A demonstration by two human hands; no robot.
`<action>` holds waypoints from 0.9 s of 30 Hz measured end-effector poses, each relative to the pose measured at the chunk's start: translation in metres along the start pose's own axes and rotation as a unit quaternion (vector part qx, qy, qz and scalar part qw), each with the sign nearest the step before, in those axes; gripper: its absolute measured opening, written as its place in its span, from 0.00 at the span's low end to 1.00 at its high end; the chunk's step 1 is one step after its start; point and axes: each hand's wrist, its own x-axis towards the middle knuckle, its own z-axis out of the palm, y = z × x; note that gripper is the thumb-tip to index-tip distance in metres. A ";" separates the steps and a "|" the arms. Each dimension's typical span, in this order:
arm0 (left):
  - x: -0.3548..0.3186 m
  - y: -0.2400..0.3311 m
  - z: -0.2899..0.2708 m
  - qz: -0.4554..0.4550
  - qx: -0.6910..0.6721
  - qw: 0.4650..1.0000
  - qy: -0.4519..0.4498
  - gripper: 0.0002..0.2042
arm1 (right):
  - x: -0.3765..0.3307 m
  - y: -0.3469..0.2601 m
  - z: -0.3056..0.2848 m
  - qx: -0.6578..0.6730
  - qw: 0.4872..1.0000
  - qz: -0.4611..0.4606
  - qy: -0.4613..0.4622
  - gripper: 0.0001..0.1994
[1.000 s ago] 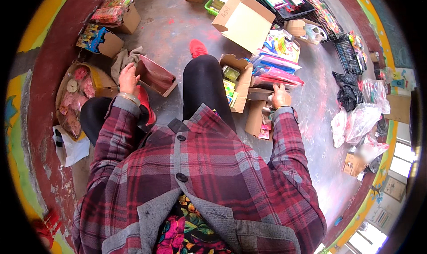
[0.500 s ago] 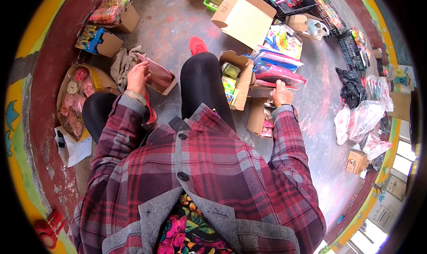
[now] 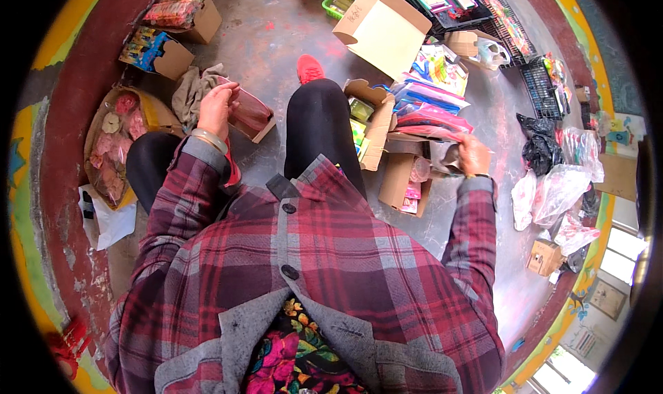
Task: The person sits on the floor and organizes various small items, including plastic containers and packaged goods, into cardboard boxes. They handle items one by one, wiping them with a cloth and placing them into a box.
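My right hand [image 3: 474, 156] is closed on a clear plastic packet [image 3: 447, 157] with something greyish in it. It is just below a stack of pink and blue packets [image 3: 431, 114] and beside a small cardboard box [image 3: 397, 180] with pink packs inside. My left hand [image 3: 215, 109] has its fingers curled by the edge of an open cardboard box [image 3: 268, 126] with a pink packet in it. What those fingers hold, if anything, is hidden. A crumpled grey-brown cloth [image 3: 191, 98] lies beside that hand.
Between my knees and the stack stands a box [image 3: 378, 135] of small packs. An opened yellowish box [image 3: 383, 31] and black crates [image 3: 542, 87] sit farther off. Plastic bags [image 3: 563, 187] lie at the right. Packet-filled boxes [image 3: 173, 59] and a bag of pink items [image 3: 114, 145] are at left.
My right hand has moved right and slightly nearer, off the pink packets' edge, drawing the clear packet sideways. My left hand has risen slightly by the box edge.
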 end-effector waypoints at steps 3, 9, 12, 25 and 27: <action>-0.008 0.007 0.010 0.004 0.010 1.000 -0.024 0.11 | -0.014 0.026 -0.063 0.086 0.995 0.029 0.045 0.13; -0.027 0.048 0.039 0.091 0.059 0.982 -0.153 0.15 | -0.016 0.009 -0.215 0.487 0.869 0.037 0.082 0.11; -0.039 0.082 0.062 0.166 0.056 0.944 -0.279 0.22 | -0.002 -0.036 -0.257 0.651 0.753 0.054 0.078 0.11; -0.125 0.157 0.007 0.009 -0.208 0.935 -0.286 0.21 | 0.100 -0.251 -0.207 0.695 0.665 -0.079 -0.262 0.16; -0.123 0.147 0.003 0.023 -0.214 0.939 -0.269 0.17 | 0.111 -0.256 -0.212 0.686 0.659 -0.087 -0.296 0.16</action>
